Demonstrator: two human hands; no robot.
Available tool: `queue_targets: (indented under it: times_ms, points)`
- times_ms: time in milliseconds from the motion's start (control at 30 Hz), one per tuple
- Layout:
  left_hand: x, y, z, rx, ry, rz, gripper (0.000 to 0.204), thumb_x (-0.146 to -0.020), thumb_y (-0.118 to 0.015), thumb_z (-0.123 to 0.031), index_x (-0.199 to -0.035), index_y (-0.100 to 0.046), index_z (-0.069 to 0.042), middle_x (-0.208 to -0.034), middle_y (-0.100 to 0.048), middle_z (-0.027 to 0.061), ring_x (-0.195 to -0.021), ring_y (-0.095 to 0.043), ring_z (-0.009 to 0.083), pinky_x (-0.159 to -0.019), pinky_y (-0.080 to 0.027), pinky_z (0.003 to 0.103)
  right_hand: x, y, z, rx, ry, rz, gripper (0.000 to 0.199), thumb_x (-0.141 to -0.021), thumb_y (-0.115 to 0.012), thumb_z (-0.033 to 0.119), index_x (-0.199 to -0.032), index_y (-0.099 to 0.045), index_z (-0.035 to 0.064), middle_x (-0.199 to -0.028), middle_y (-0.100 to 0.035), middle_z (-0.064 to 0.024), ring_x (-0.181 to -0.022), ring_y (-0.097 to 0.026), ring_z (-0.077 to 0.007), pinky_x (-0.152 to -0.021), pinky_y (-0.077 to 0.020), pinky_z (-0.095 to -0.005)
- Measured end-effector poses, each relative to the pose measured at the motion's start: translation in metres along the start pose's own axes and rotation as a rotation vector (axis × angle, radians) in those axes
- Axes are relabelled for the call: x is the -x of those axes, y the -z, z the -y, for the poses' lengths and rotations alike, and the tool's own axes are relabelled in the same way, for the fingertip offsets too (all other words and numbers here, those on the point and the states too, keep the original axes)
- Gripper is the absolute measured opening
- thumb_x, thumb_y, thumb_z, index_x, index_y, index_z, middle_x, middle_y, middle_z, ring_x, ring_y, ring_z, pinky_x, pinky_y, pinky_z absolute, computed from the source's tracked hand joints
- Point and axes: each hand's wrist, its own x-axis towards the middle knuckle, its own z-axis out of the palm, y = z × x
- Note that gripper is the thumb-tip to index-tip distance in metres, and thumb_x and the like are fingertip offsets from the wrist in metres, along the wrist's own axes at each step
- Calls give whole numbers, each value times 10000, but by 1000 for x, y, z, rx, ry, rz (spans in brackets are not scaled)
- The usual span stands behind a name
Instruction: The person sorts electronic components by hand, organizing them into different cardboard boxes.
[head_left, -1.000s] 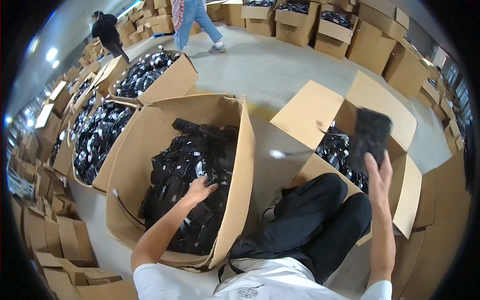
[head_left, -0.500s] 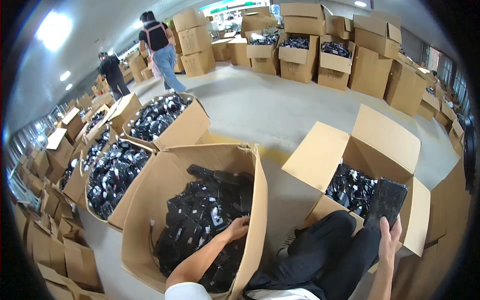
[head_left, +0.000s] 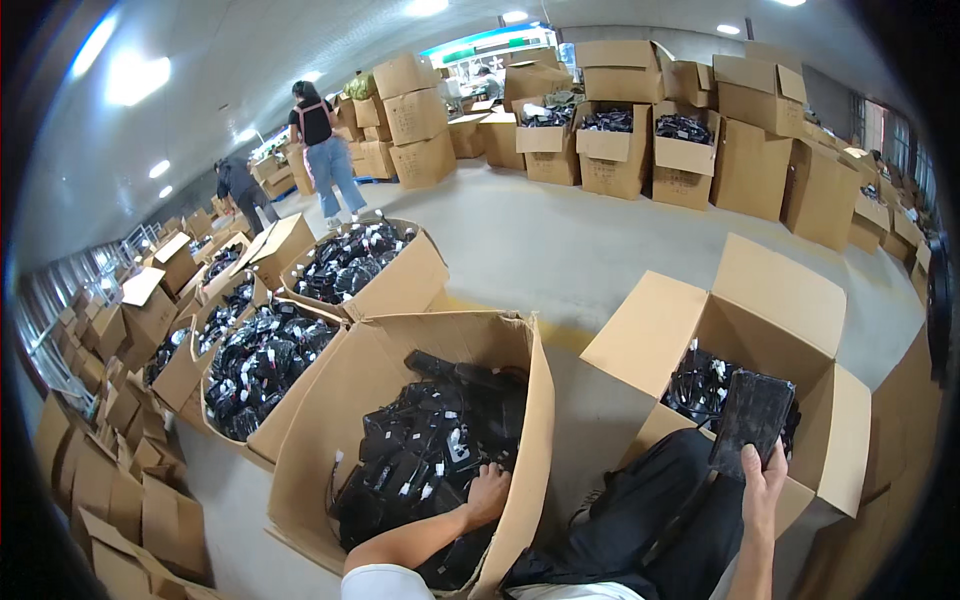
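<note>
My left hand (head_left: 487,495) reaches into a large open cardboard box (head_left: 335,420) in front of me and rests on a heap of black bagged items (head_left: 430,450). My right hand (head_left: 762,485) holds a flat black packet (head_left: 752,410) upright over my right knee. Just behind the packet stands a second open cardboard box (head_left: 770,300) that holds more black items (head_left: 700,385). My legs in dark trousers (head_left: 650,520) lie between the two boxes.
Several more open boxes of black items (head_left: 350,262) line the left side, with flattened cartons (head_left: 120,500) beyond. Stacked cardboard boxes (head_left: 620,110) fill the back and right. Two people (head_left: 322,150) stand far off at the back left on the grey concrete floor (head_left: 560,250).
My right hand has lowered the black packet from above the right box down toward my knee. The view has tilted up, showing more of the hall. My left hand stays in the box.
</note>
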Motion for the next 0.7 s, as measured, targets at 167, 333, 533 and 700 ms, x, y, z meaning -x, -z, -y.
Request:
queue_targets:
  times_ms: [167, 333, 533, 700]
  points:
    - [35, -16, -6, 220, 265, 23, 371, -907, -649, -313, -1095, -555, -7, -1114, -575, 236, -985, -633, 459, -723, -576, 492, 12, 25, 0, 4, 0, -45, 384, -989, -652, 254, -1246, -571, -20, -1080, -641, -46, -954, -569, -123, -861, -465, -263]
    - [31, -10, 18, 570, 552, 135, 532, -829, -736, -462, -1024, -616, 19, -1048, -669, 278, -978, -645, 451, -830, -527, 529, 17, 40, -9, -93, -48, -69, 351, -995, -638, 234, -1234, -573, -15, -1078, -640, -43, -949, -572, -121, -856, -471, -264]
    - [33, -23, 49, 939, 663, 21, 497, -788, -806, -342, -1048, -645, 50, -1016, -708, 212, -864, -688, 312, -777, -542, 439, 10, 33, -9, -185, -12, 53, 337, -989, -629, 157, -1265, -567, -26, -1081, -640, -39, -951, -577, -116, -855, -477, -264]
    - [31, 127, 41, 1382, 671, -139, 274, -843, -744, -78, -1065, -652, 52, -931, -703, 123, -848, -676, 188, -738, -560, 337, -2, 51, 0, -210, -93, 69, 346, -980, -632, 161, -1265, -566, -23, -1065, -644, -37, -928, -581, -113, -832, -481, -258]
